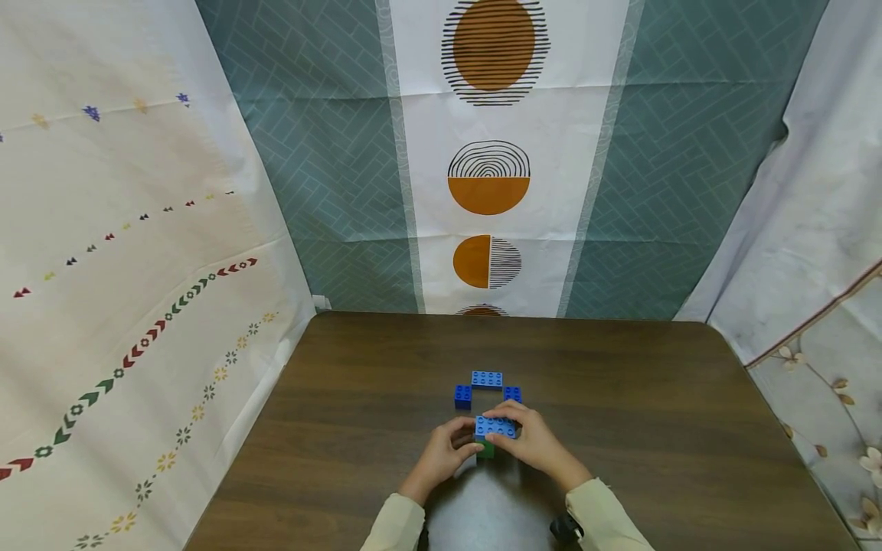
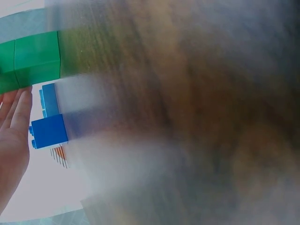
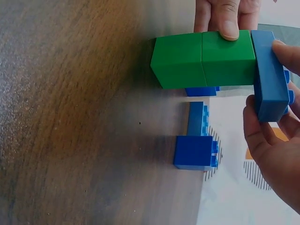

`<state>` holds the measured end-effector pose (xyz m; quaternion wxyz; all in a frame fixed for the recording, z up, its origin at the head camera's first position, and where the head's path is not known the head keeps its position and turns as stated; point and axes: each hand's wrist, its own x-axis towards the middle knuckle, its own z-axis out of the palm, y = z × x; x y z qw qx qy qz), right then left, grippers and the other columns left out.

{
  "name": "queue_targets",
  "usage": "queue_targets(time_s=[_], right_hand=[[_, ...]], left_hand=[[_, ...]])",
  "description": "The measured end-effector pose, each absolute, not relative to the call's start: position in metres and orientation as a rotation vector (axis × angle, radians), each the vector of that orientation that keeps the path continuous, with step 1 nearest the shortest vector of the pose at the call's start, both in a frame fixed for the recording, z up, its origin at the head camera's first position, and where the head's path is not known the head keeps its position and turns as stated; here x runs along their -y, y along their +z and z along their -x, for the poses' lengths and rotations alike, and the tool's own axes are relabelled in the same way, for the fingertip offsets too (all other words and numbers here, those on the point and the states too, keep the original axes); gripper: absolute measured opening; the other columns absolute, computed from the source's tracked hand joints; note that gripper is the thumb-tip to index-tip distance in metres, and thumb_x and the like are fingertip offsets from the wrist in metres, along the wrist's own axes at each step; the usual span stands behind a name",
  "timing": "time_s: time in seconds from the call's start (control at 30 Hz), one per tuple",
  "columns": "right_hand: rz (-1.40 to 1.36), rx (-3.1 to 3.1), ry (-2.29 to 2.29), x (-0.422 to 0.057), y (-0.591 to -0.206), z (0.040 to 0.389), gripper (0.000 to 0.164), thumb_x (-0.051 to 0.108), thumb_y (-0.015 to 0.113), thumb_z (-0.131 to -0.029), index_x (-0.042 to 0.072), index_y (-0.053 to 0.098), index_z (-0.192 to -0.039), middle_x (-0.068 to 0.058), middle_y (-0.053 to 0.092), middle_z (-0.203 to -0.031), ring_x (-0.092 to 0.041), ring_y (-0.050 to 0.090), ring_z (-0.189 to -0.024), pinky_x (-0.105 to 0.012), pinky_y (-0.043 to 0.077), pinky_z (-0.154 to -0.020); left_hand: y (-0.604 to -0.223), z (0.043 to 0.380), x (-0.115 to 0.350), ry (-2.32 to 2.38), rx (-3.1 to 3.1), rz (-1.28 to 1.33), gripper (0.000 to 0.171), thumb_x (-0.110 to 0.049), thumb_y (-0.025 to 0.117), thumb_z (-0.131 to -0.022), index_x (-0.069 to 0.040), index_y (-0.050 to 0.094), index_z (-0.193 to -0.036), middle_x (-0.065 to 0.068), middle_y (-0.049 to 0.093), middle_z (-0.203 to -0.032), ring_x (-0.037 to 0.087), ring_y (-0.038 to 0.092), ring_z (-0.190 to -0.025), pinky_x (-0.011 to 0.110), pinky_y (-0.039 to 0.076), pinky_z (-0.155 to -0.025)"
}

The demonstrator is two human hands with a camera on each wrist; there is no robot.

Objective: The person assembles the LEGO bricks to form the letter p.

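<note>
In the head view my left hand and right hand meet around a small upright stack near the table's front. Two green bricks form its column, one above the other. My left thumb presses the upper green brick in the right wrist view, with the fingers on its other side. A long light-blue brick lies across the top, one end overhanging the column. My right hand pinches this brick between thumb and fingers. Whether its underside is fully pressed down, I cannot tell.
Beyond the hands, a light-blue brick lies at the back, with a dark-blue brick to its left and another dark-blue brick to its right. The brown table ends at hanging patterned cloths.
</note>
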<state>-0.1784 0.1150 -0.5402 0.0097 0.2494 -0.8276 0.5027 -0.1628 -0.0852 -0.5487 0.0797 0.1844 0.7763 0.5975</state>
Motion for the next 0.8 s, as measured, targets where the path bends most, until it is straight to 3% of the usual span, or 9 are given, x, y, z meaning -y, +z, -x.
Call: queue_targets(time_s=[0.33,0.53,0.8], right_hand=[[-0.752,2.633,1.595,-0.107,-0.492,0.16,0.029,0.003,0.074,-0.084,-0.006,0.067,-0.11,-0.018,0.063,-0.106,-0.035,0.058,-0.096,-0.036,0.053,-0.079],[-0.736,2.636,1.603,-0.108,-0.505,0.165,0.03,0.003,0.075,-0.083,-0.006,0.068,-0.11,-0.018,0.063,-0.105,-0.034,0.057,-0.094,-0.035,0.053,-0.077],[-0.722,2.63,1.569,-0.111,-0.537,0.178,0.03,0.015,0.078,-0.082,0.006,0.071,-0.109,-0.005,0.063,-0.105,-0.023,0.057,-0.094,-0.026,0.05,-0.075]], left_hand=[[-0.549,0.163,0.084,1.746,-2.364,-0.55,0.03,0.004,0.064,-0.089,0.002,0.06,-0.118,0.02,0.062,-0.116,0.035,0.06,-0.11,0.034,0.053,-0.091],[-0.576,0.173,0.084,1.731,-2.38,-0.516,0.033,0.001,0.065,-0.089,-0.003,0.06,-0.121,0.014,0.063,-0.118,0.029,0.061,-0.111,0.03,0.053,-0.09],[-0.581,0.175,0.086,1.776,-2.349,-0.546,0.032,-0.003,0.068,-0.088,-0.005,0.062,-0.12,0.012,0.064,-0.117,0.026,0.061,-0.111,0.027,0.053,-0.09]])
